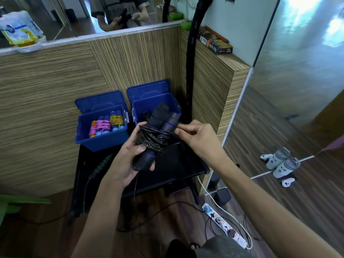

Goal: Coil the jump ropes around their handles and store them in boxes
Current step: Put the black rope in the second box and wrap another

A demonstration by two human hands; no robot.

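My left hand [124,161] grips a black jump rope [155,135] with black foam handles ringed in blue, its cord coiled around both handles. My right hand [199,138] pinches the cord at the bundle's right side. I hold the bundle above a black table [182,164], in front of two open blue boxes. The left blue box [101,139] holds coiled pink and yellow ropes [107,123] with coloured handles. The right blue box [147,107] shows something dark inside, mostly hidden behind the bundle.
Another rope with a green-banded handle [101,164] lies on the table's left part. Wood-grain walls enclose the corner and a black pole [189,71] stands behind the boxes. A power strip [225,226] and cables lie on the floor. A mirror is at the right.
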